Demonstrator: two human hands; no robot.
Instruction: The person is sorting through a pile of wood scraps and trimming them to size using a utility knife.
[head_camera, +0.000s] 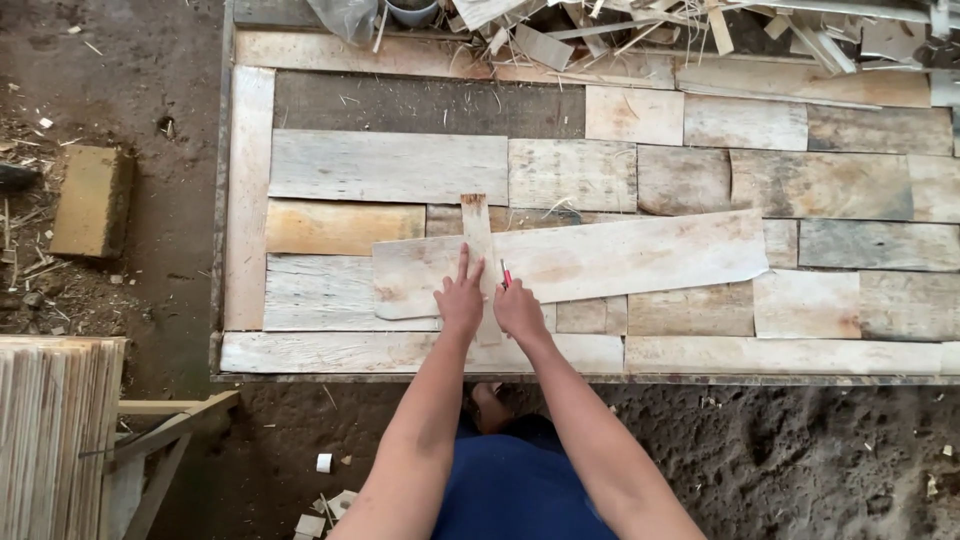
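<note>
A long pale sheet of wood veneer (620, 258) lies slanted across a worktable (250, 200) covered with patched veneer pieces. A narrow wooden strip (476, 225) stands across the sheet like a straightedge. My left hand (460, 298) presses flat on the strip and sheet, fingers spread. My right hand (520, 308) sits just right of the strip and grips a small red-handled cutter (505, 274), its tip against the strip's right edge.
Wood scraps and shavings (640, 30) pile at the table's far edge beside a plastic bag (345, 15). A stack of veneer sheets (50, 430) stands at the lower left on a wooden frame. A brick (88, 200) lies on the dirt floor at left.
</note>
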